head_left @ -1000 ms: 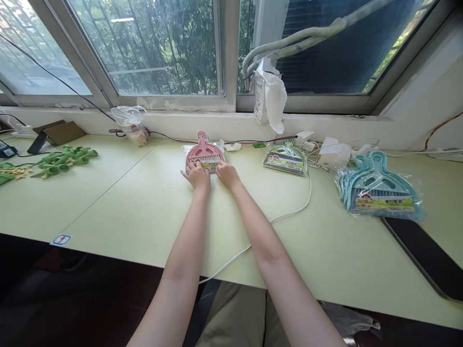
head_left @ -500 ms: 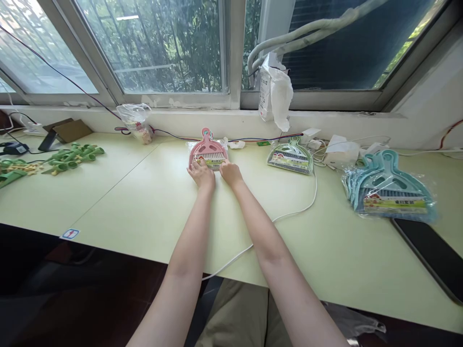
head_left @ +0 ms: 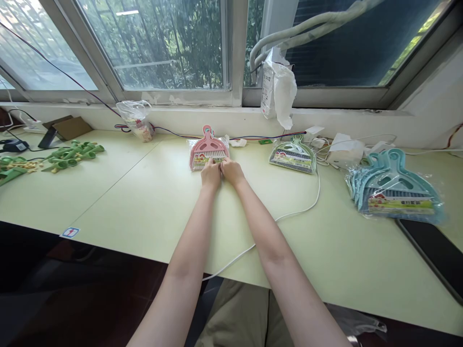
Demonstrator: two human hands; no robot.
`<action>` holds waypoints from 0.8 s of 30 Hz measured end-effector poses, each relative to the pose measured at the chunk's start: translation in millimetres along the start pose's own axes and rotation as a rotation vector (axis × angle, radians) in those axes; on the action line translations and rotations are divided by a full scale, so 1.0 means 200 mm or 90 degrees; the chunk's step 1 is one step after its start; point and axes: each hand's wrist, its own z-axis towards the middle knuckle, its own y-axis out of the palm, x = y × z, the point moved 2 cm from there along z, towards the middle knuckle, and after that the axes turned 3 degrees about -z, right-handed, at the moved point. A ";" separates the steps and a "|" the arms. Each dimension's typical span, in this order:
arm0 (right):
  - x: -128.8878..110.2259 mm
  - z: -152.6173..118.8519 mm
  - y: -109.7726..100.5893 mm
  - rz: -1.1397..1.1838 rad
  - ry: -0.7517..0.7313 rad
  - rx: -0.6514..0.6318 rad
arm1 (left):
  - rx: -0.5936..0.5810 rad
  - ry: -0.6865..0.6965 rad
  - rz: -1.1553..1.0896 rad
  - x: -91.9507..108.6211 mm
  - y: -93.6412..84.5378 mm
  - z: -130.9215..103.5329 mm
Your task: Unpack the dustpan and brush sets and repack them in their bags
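Note:
A pink dustpan and brush set (head_left: 207, 145) in clear plastic wrapping lies on the pale green table, its handle pointing to the window. Both hands are at its near edge, side by side. My left hand (head_left: 211, 175) is closed, fingers pinched at the lower edge of the wrapping. Close to its right, my right hand (head_left: 232, 171) is also closed, pinching the lower right edge of the same package. The fingertips meet near each other and partly hide the package's near edge.
A green dustpan set (head_left: 293, 157) lies to the right, with a stack of blue dustpan sets (head_left: 396, 188) and a black phone (head_left: 430, 250) farther right. A white cable (head_left: 300, 212) crosses the table. Green craft pieces (head_left: 74, 156), a plastic bag (head_left: 136, 120) and a tissue pack (head_left: 277, 86) stand around.
My left hand has slid right along the near edge of the pink set, from its left side to beside my right hand, and its fingers have closed. My right hand stays nearly in place.

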 end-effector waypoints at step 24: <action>0.04 -0.04 -0.04 0.073 0.126 0.152 | 0.024 0.003 -0.015 -0.03 0.03 0.00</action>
